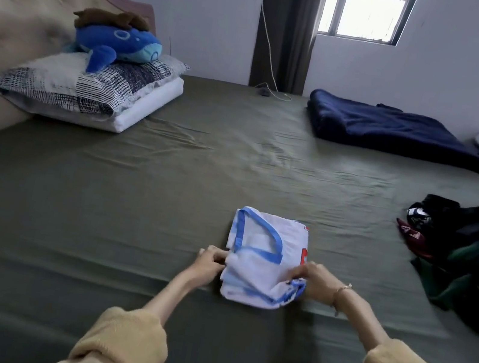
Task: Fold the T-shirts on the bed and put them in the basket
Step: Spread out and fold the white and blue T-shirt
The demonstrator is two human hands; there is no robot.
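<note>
Left hand: fingers curled, pinching the left edge of the white T-shirt near its fold. Right hand: likewise pinched on the right edge, thumb on top. A thin bracelet sits at the right wrist; tan knit sleeves are pushed up both forearms.

The shirt lies on the bed, close to the near edge, roughly centred between my hands. Already folded down to a small rectangle. Near portion bunched and raised between the two grips; far portion flat on the sheet.

Handling, as I judge it: light, limp, no stiffness at all. It will sag wherever unsupported, so one-point lifting would spill the folds. Best hold is what I have now, both side edges at once, or a flat palm beneath and one above for the carry. Fabric looks thin and slightly mesh-like, possibly slick; layers may slide over each other. Nothing fragile.

Materials: white cloth with blue binding looping round neck or armhole, a red patch showing at the right edge. Sheet is olive green, smooth weave, faint wrinkles.

Further out: a heap of dark unfolded clothes to the right, black, green and maroon, soft and tangled. Folded navy blanket at the far right. Patterned pillow with a blue plush whale at the padded headboard. Basket: not visible.
</note>
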